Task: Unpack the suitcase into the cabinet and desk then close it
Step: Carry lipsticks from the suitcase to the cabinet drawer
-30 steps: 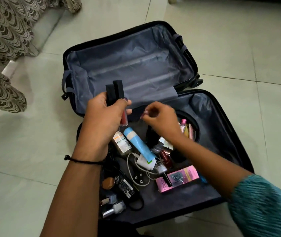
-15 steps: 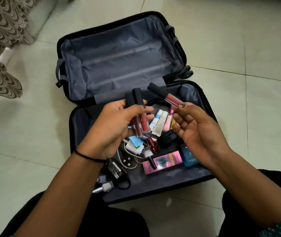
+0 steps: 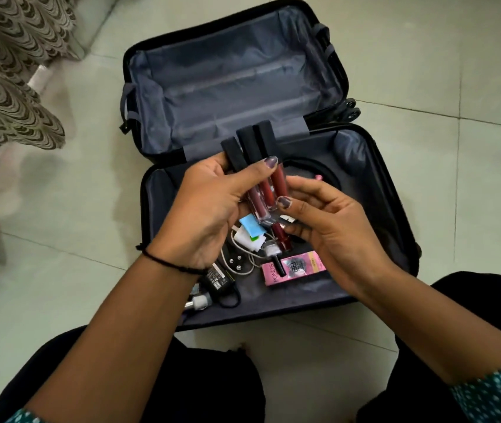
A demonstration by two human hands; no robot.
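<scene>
The person wears a top whose teal sleeves are printed with small white dots. The right sleeve [image 3: 499,392] shows plainly, while only a sliver of the left sleeve [image 3: 23,418] shows at the bottom of the view, and both forearms are bare below them. A thin black thread bracelet [image 3: 169,264] with a small knot circles the left wrist. The thumbnails of the left hand [image 3: 209,206] and right hand [image 3: 334,230] carry dusky greyish-purple polish. Black trousers [image 3: 182,377] cover both legs.
</scene>
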